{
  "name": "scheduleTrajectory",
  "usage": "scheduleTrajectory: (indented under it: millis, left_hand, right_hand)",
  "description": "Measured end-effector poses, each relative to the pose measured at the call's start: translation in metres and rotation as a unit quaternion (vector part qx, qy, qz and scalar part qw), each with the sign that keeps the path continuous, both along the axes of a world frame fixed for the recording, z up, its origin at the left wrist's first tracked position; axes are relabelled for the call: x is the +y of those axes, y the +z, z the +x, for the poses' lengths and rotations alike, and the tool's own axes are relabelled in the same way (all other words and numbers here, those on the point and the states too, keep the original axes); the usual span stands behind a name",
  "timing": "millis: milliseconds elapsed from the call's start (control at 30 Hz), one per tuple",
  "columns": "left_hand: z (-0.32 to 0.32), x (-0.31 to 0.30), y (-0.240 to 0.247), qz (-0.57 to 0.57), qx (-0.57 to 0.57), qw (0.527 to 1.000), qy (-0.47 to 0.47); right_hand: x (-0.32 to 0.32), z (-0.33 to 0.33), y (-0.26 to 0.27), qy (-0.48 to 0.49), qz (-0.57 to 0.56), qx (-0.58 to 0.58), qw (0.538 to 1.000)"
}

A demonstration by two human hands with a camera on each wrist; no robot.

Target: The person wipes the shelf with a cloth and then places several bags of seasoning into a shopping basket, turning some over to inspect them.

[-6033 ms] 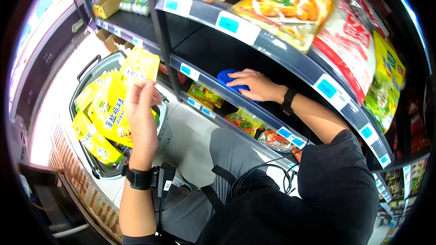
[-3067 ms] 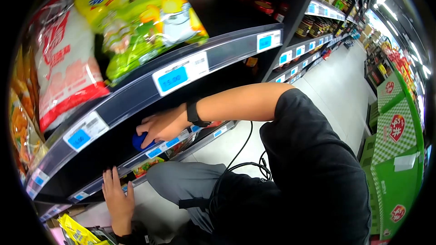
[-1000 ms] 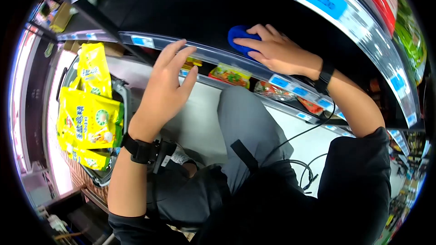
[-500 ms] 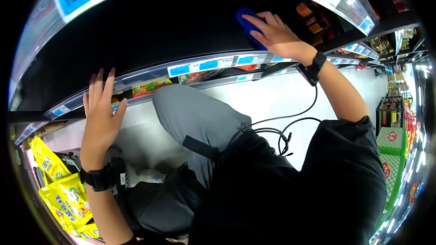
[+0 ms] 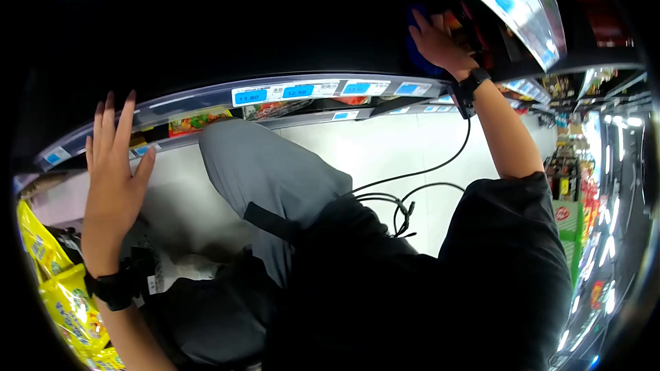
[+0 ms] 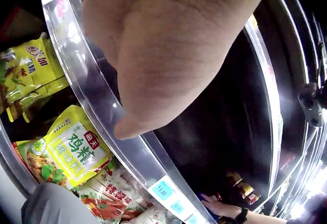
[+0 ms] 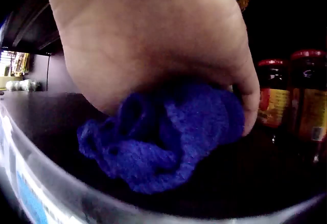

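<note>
My right hand (image 5: 441,47) grips a bunched blue cloth (image 7: 179,132) and presses it on the black shelf board (image 7: 61,111), toward the shelf's right end. In the right wrist view a finger curls down the cloth's right side, and the folds spill out below the palm. Glass jars (image 7: 274,98) with red lids stand close to the right of that hand. My left hand (image 5: 113,172) rests at the shelf's front rail (image 5: 179,102) on the left, fingers straight and spread, holding nothing.
Price labels (image 5: 298,91) line the front rail. Yellow seasoning packets (image 6: 71,150) lie on the shelf below. Yellow bags (image 5: 72,306) sit at lower left. A looped black cable (image 5: 399,206) hangs by the right side. An upper shelf edge (image 5: 512,0) overhangs the right hand.
My right hand has moved the blue cloth rightward along the shelf, up to the jars. The left hand went from in front of the rail to resting at it.
</note>
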State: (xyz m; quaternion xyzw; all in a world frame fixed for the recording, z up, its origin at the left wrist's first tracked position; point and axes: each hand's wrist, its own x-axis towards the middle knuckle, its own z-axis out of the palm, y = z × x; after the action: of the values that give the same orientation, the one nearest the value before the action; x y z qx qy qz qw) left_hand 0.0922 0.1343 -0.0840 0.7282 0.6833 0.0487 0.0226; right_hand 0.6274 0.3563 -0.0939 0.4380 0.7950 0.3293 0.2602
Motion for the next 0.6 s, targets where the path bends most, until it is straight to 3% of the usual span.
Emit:
scheduleTrajectory:
  millis: [33, 67, 133, 333, 600]
  left_hand:
    - [0.001, -0.002, 0.000, 0.001, 0.016, 1.000, 0.009]
    - [0.000, -0.004, -0.001, 0.001, 0.033, 0.999, 0.017]
    - [-0.002, -0.005, -0.003, 0.001, 0.053, 0.998, 0.019]
    - [0.004, -0.006, 0.006, -0.021, 0.042, 0.998, 0.037]
    - [0.009, -0.007, 0.007, -0.012, -0.010, 0.999, 0.035]
  right_hand:
    - [0.003, -0.007, -0.003, -0.159, -0.013, 0.244, 0.956]
    - [0.006, -0.018, 0.005, -0.147, -0.016, 0.235, 0.961]
    - [0.014, -0.043, 0.021, -0.317, -0.076, 0.231, 0.917]
    - [0.077, -0.044, 0.005, -0.320, -0.082, 0.313, 0.890]
    - [0.182, -0.036, -0.013, -0.247, -0.076, 0.341, 0.904]
